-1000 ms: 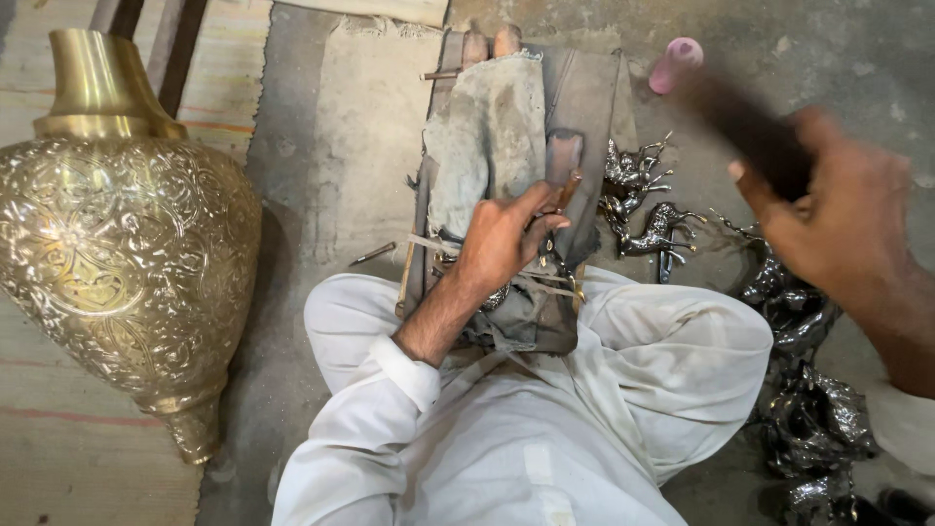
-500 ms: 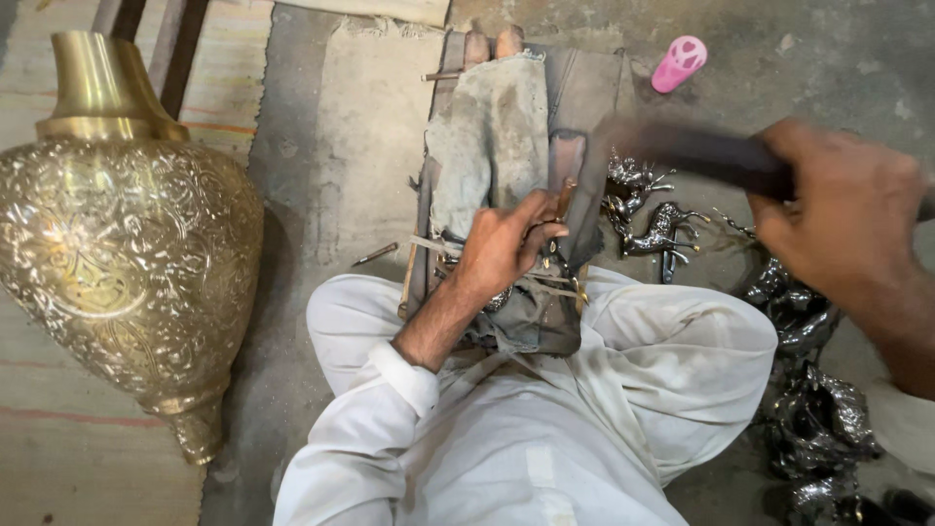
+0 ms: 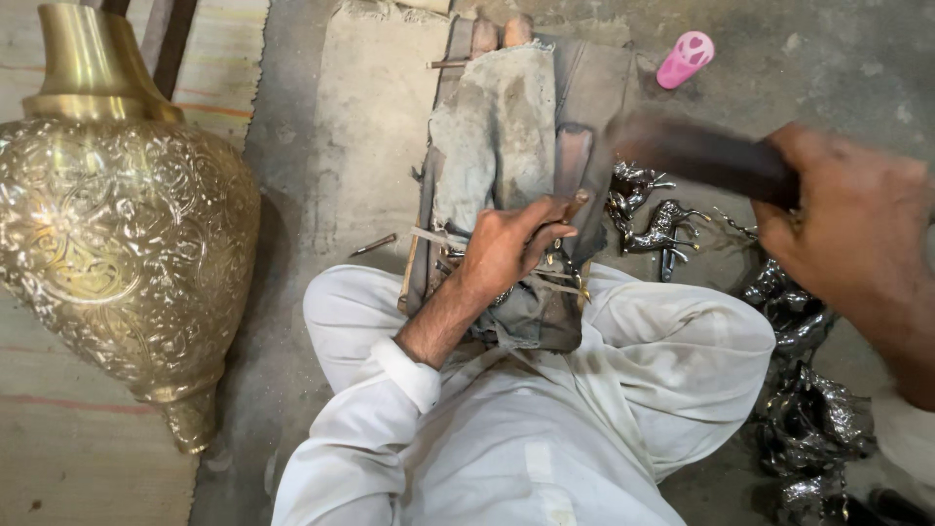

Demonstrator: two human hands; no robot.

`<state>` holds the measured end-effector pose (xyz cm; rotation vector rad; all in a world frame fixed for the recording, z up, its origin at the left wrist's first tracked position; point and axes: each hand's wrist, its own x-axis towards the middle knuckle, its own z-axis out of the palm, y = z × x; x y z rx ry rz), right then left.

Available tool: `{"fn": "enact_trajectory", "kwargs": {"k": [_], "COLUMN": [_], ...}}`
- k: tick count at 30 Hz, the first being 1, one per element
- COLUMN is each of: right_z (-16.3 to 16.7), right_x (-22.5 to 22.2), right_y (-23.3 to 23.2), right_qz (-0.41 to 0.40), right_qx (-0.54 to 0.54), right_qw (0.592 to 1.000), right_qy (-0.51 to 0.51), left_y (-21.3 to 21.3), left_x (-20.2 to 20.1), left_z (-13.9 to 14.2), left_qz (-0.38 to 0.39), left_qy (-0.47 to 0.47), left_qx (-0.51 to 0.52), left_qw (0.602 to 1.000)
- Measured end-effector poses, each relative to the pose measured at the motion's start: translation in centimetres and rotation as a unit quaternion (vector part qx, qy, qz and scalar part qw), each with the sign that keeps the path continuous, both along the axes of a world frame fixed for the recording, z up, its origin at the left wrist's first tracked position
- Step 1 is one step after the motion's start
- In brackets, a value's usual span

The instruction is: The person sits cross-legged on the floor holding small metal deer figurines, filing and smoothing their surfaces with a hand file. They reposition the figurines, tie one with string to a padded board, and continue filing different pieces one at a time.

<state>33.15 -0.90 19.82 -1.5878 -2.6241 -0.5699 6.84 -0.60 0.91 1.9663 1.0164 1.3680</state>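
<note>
My left hand (image 3: pixel 506 248) is closed around a thin punch tool (image 3: pixel 575 205), pressing its tip down on a small metal piece that lies on the cloth-covered work block (image 3: pixel 497 127) between my knees. My right hand (image 3: pixel 857 229) is raised at the right and grips a dark hammer (image 3: pixel 696 151), blurred by motion, its head above and to the right of the punch. The piece under my left hand is mostly hidden by my fingers.
A large engraved brass vase (image 3: pixel 117 224) lies on its side at the left. Several small silver animal figurines (image 3: pixel 662 229) lie to the right of the block, more (image 3: pixel 808 419) by my right knee. A pink plastic object (image 3: pixel 685 58) sits on the floor behind.
The hammer in my right hand has swung down and leftwards towards the punch, then sits slightly lower and nearer now. My left hand has stayed on the punch.
</note>
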Motion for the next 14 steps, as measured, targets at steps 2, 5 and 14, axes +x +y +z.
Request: {"fn": "enact_trajectory", "kwargs": {"k": [2, 5, 14], "right_z": [-0.2, -0.2, -0.4], "right_x": [-0.2, -0.2, 0.9], "right_y": [0.0, 0.0, -1.2], "right_qz": [0.002, -0.062, -0.07], "right_qx": [-0.004, -0.038, -0.053], "right_qw": [1.0, 0.991, 0.985], "right_qy": [0.004, 0.11, 0.151], "left_y": [0.0, 0.2, 0.1], "left_x": [-0.2, -0.3, 0.0], "left_z": [0.0, 0.0, -0.2], "left_qz": [0.004, -0.045, -0.004], "left_qy": [0.008, -0.038, 0.022], "left_qx": [0.002, -0.013, 0.003], "left_qw": [1.0, 0.998, 1.0]}}
